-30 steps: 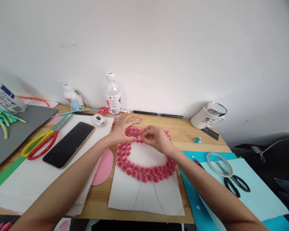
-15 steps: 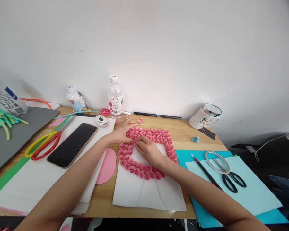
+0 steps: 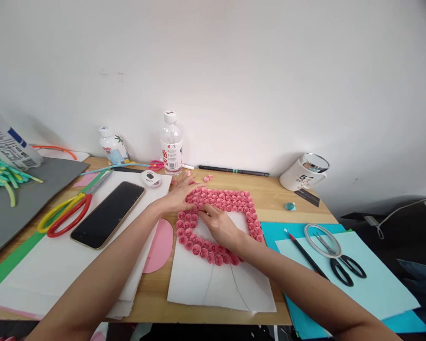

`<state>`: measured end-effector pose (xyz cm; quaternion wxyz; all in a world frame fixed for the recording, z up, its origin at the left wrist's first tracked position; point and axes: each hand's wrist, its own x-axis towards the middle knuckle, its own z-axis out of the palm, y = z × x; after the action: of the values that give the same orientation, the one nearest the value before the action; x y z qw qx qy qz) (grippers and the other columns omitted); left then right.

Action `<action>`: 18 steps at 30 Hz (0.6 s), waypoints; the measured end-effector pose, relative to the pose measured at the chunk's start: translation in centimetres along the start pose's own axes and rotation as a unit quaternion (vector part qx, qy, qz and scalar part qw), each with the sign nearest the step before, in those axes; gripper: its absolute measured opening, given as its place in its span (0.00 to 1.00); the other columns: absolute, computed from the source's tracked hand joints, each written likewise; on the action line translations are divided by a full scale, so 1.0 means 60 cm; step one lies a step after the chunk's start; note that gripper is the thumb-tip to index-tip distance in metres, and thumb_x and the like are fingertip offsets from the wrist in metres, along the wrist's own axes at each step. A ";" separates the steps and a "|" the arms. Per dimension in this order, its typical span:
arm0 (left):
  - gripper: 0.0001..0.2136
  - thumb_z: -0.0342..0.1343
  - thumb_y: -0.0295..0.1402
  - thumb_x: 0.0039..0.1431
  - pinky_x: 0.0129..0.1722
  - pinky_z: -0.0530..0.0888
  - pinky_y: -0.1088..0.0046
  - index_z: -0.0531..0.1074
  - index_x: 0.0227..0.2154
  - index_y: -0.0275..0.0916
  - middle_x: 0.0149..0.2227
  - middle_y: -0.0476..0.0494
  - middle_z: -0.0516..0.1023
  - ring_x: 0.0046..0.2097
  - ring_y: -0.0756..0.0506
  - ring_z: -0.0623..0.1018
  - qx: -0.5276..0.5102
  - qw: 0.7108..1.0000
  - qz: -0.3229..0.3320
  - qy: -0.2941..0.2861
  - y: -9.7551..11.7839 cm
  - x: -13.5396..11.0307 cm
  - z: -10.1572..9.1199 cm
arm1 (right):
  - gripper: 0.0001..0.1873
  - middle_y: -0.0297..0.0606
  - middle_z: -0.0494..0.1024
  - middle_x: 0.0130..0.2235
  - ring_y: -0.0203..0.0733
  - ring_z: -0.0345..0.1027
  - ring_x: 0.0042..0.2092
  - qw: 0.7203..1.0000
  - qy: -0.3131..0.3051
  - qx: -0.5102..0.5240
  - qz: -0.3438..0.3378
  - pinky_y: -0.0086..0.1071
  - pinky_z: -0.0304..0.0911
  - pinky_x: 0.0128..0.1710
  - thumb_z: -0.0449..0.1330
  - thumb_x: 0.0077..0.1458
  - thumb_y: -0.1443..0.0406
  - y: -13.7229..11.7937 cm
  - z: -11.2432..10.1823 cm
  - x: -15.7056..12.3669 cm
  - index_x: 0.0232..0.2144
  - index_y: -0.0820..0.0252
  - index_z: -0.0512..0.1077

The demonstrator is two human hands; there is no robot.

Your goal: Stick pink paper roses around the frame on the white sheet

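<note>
A white sheet lies flat in front of me, with curved pencil lines on its lower part. Rolled pink paper roses form a thick ring on its upper half, around a bare white middle. My left hand rests at the ring's upper left, fingers spread, thumb reaching toward the roses. Inside the ring is my right hand, its fingers pinched together against the roses at the inner upper left edge. Whatever lies between those fingertips is hidden.
On the left are a phone, red-and-yellow scissors and white paper. A bottle stands behind. To the right lie black-handled scissors, a tape ring, a pencil, blue sheets and a tilted mug.
The view has shifted slightly, moving everything a little to the right. My right hand's fingertips have shifted slightly at the ring's inner edge; the left hand stays in place.
</note>
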<state>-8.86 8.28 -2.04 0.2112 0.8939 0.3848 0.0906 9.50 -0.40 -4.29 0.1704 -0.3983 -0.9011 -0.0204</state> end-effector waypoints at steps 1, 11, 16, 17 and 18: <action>0.31 0.58 0.33 0.52 0.61 0.49 0.45 0.57 0.60 0.46 0.67 0.40 0.44 0.67 0.32 0.39 0.004 1.000 -0.001 0.002 0.001 0.000 0.000 | 0.13 0.41 0.71 0.32 0.39 0.63 0.29 1.000 -0.006 -0.008 -0.003 0.30 0.59 0.27 0.49 0.53 0.80 0.000 0.001 0.001 0.27 0.63 0.69; 0.32 0.58 0.30 0.51 0.62 0.45 0.43 0.56 0.60 0.45 0.66 0.36 0.46 0.67 0.32 0.37 0.016 1.000 -0.011 -0.016 0.016 0.001 0.000 | 0.12 0.40 0.70 0.30 0.38 0.60 0.28 0.999 -0.022 -0.040 0.003 0.30 0.57 0.25 0.50 0.53 0.79 0.003 0.000 0.005 0.28 0.63 0.70; 0.32 0.57 0.29 0.52 0.62 0.41 0.44 0.55 0.61 0.45 0.67 0.37 0.42 0.67 0.33 0.35 0.003 1.000 -0.023 -0.021 0.025 -0.002 -0.004 | 0.13 0.43 0.72 0.33 0.40 0.64 0.32 0.998 -0.056 -0.018 0.017 0.31 0.61 0.29 0.51 0.51 0.80 -0.008 -0.008 0.001 0.32 0.65 0.72; 0.33 0.58 0.30 0.52 0.62 0.41 0.44 0.55 0.61 0.46 0.67 0.37 0.42 0.67 0.32 0.35 -0.006 0.999 -0.028 -0.021 0.025 -0.002 -0.005 | 0.15 0.43 0.72 0.34 0.40 0.65 0.32 0.998 -0.056 -0.004 0.022 0.31 0.61 0.30 0.51 0.50 0.81 -0.009 -0.012 0.001 0.35 0.65 0.72; 0.33 0.59 0.32 0.51 0.62 0.41 0.44 0.56 0.61 0.46 0.67 0.38 0.42 0.67 0.32 0.35 -0.016 0.999 -0.034 -0.020 0.024 -0.002 -0.006 | 0.16 0.43 0.73 0.36 0.39 0.66 0.33 0.998 -0.049 0.015 0.029 0.30 0.60 0.30 0.50 0.50 0.81 -0.006 -0.017 0.003 0.37 0.65 0.72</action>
<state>-8.15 7.41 -1.06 0.2358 0.8787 0.4089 0.0718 9.44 -0.70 -3.27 0.1324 -0.4222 -0.8966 0.0173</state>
